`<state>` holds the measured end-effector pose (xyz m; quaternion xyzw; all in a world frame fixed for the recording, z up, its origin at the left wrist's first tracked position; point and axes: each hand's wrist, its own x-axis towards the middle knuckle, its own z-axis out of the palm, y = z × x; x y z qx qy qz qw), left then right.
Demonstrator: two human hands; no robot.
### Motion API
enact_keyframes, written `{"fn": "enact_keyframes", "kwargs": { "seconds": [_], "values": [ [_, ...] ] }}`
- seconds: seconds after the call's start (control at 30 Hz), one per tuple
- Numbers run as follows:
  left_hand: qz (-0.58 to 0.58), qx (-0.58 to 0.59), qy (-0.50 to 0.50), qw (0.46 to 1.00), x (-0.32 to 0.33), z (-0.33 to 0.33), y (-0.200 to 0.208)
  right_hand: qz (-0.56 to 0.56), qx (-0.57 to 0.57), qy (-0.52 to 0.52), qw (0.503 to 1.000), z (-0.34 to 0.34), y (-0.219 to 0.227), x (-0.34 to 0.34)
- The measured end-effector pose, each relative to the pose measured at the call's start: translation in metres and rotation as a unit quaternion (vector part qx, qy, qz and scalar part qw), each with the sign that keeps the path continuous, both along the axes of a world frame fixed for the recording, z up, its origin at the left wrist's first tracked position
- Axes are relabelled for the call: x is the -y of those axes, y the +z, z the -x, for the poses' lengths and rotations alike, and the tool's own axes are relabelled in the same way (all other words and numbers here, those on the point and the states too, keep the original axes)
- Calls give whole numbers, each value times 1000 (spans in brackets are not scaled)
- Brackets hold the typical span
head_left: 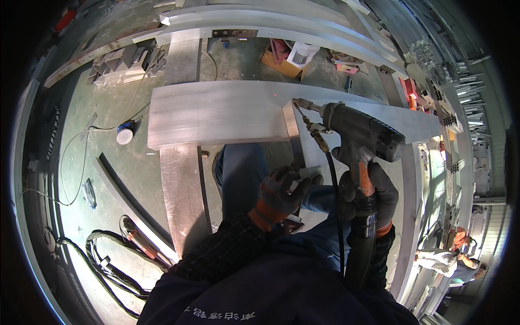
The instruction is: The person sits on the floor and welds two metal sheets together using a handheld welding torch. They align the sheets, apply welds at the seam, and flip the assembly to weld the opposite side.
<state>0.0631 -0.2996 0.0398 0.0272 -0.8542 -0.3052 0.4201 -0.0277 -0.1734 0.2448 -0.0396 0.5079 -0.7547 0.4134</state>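
Observation:
In my right hand (379, 189), dark-gloved, is a pistol-shaped welding gun (374, 130) with a black body and an orange and black handle. Its narrow nozzle points left, over the corner where a wide silvery metal beam (216, 111) meets an angled metal section (374, 114). Below the nozzle, a brass fitting (319, 138) leads into a thin black hose (334, 200). My left hand (279, 192), in a grey glove with orange cuff, is curled below the beam near my knees. A pale bit shows between its fingers, too small to name.
Under the beam's left end runs an upright-looking metal bar (184, 200). Black cables (103, 265) coil on the floor at left, beside a dark curved bar (135, 206). A cardboard box (281, 64) stands beyond the beam. Other people (452, 262) are at far right.

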Motion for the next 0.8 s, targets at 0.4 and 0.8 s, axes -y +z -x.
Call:
{"fn": "enact_keyframes", "kwargs": {
  "seconds": [0.4,0.8],
  "values": [
    [-5,-10,-12,1000,3,-2,3,6,-7,-2,1000,-1,-1,-1],
    [11,-4,6,1000,3,0,8,-26,-10,-1,1000,-3,1,1]
  ]
}}
